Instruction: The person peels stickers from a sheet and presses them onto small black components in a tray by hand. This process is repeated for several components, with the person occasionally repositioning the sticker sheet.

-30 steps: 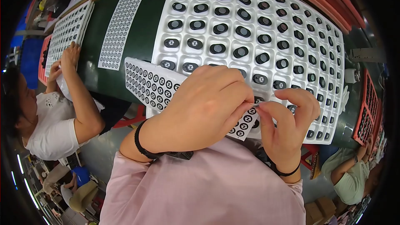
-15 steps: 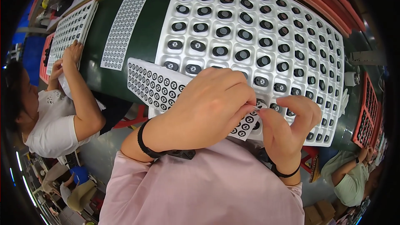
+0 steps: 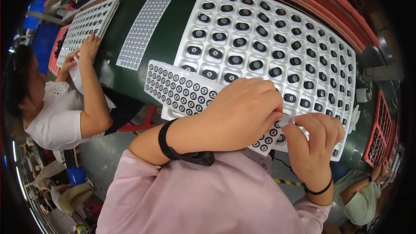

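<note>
My left hand (image 3: 247,110) reaches across a white sticker sheet (image 3: 173,87) printed with rows of round black marks. Its thumb and forefinger are pinched at the sheet's right part, which pokes out below the hand. A small whitish, see-through scrap (image 3: 284,120) spans the gap to my right hand (image 3: 314,141), whose thumb and forefinger almost meet at it; whether they grip it is unclear. Under both hands lies a white moulded tray (image 3: 184,39) with dark oval parts (image 3: 235,60) in its pockets. Several near parts, such as one dark oval piece (image 3: 209,74), bear a white mark.
Another sticker sheet (image 3: 145,30) lies on the green table (image 3: 108,67) to the left. Beyond the tray are stacked red trays (image 3: 303,2). A co-worker (image 3: 60,108) handles another white tray (image 3: 93,21) at left. Red trays (image 3: 379,134) stand at the right.
The whole view has shifted, so the tray sits a little lower and farther right. My fingertips have come slightly apart, and the whitish scrap shows more clearly between them.
</note>
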A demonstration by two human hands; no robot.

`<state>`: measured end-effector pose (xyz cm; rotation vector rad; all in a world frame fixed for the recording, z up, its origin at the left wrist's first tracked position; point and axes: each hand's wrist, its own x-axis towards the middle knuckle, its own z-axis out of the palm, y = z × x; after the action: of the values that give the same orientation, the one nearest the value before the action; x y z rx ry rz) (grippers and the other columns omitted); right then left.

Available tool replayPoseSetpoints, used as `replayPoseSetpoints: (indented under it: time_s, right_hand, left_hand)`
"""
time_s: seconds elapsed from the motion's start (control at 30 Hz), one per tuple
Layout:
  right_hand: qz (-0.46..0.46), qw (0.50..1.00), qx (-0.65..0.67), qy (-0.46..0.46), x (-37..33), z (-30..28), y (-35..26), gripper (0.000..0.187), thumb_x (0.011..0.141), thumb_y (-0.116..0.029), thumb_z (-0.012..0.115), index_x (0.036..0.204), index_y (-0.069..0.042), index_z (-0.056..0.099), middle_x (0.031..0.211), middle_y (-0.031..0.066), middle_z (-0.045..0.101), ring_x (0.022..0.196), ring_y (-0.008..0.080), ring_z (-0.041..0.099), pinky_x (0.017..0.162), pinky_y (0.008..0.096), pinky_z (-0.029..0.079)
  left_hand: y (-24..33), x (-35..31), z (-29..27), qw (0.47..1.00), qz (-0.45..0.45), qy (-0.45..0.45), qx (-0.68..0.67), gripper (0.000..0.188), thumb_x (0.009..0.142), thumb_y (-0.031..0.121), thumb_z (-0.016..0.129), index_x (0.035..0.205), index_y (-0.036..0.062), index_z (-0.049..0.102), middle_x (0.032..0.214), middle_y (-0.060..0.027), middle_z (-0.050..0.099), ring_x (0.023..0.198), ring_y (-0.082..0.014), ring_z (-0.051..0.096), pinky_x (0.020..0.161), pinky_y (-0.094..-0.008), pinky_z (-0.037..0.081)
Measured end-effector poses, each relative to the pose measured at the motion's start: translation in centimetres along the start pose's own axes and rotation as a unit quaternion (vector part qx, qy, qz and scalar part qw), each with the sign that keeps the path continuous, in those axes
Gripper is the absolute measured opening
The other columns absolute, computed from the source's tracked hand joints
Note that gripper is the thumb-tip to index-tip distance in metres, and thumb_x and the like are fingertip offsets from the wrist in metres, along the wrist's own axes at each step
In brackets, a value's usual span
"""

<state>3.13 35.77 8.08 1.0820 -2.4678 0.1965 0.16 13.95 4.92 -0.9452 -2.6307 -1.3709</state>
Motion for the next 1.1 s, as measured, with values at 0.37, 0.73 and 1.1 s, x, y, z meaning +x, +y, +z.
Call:
replayPoseSetpoints:
  time_s: [0.37,0.73,1.1]
  right_hand:
    - [0.056,0.958,0.241,-0.146,5.6,-0.7,6.3,0.023,0.076,0.003,0.072,0.093,-0.007,0.059,0.099,0.0078,0.055,0.098,0.0308,0.054,0.093,0.0421,0.039]
    - [0.146,0.837,0.43,-0.306,13.3,7.9,7.1,0.008,0.09,-0.003,0.069,0.092,-0.003,0.061,0.093,0.006,0.053,0.089,0.0179,0.054,0.081,0.0301,0.045]
    - [0.143,0.819,0.406,-0.38,15.9,10.9,6.7,0.009,0.091,-0.008,0.072,0.092,-0.003,0.065,0.091,0.0058,0.054,0.086,0.0189,0.053,0.078,0.0326,0.046]
  left_hand:
    - [-1.7,-0.5,-2.4,0.985,0.024,0.052,0.163,0.025,0.081,0.009,0.077,0.105,0.0059,0.068,0.103,-0.0109,0.066,0.096,-0.0344,0.062,0.083,-0.0452,0.05]
    - [-9.1,2.2,-8.0,0.969,0.004,-0.127,0.21,0.026,0.079,0.015,0.081,0.1,0.0057,0.069,0.094,-0.0093,0.064,0.093,-0.033,0.063,0.08,-0.0441,0.05]
    - [-10.9,3.6,-8.4,0.97,-0.039,-0.199,0.135,0.024,0.08,0.017,0.082,0.099,0.0076,0.069,0.093,-0.0075,0.063,0.09,-0.0312,0.063,0.078,-0.0433,0.05]
